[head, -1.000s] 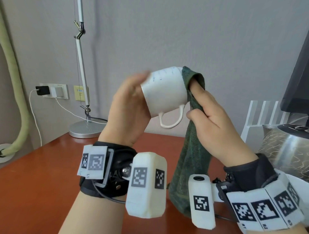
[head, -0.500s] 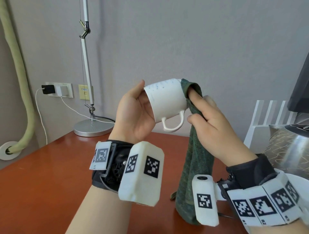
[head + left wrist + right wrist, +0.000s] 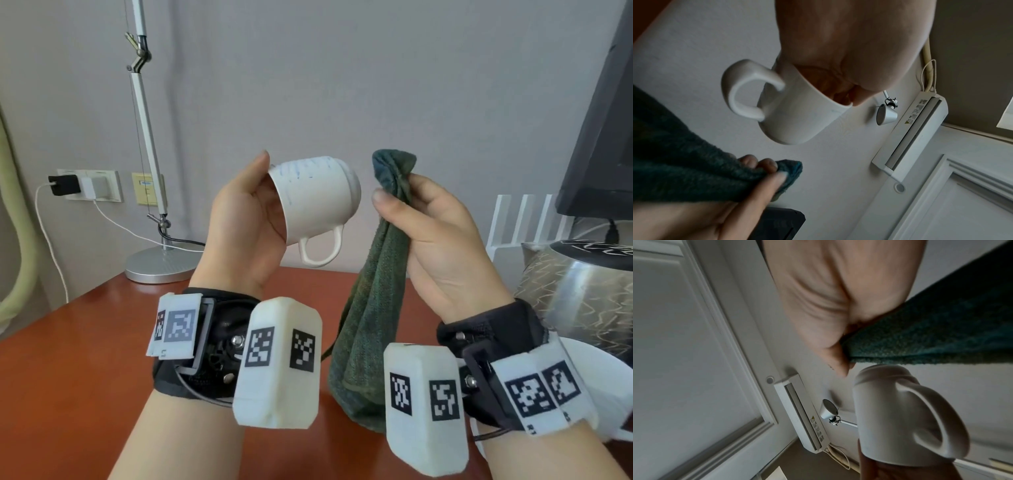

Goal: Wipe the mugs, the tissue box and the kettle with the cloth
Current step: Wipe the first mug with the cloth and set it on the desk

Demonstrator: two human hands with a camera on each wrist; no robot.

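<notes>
— Where's the mug [image 3: 317, 202]?
— Up over the table [image 3: 78, 342], on its side, left hand [image 3: 246, 233] gripping its rim.
— And the cloth [image 3: 373, 284]?
— Pinched in the right hand [image 3: 442, 246], just beside the mug, apart.

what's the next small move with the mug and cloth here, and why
Probably bring the cloth back onto the mug. The left hand holds the mug tipped on its side at the rim, handle down, and the right hand pinches the bunched cloth just beside its base, with a small gap between them. Blue marks show near the rim.
</notes>
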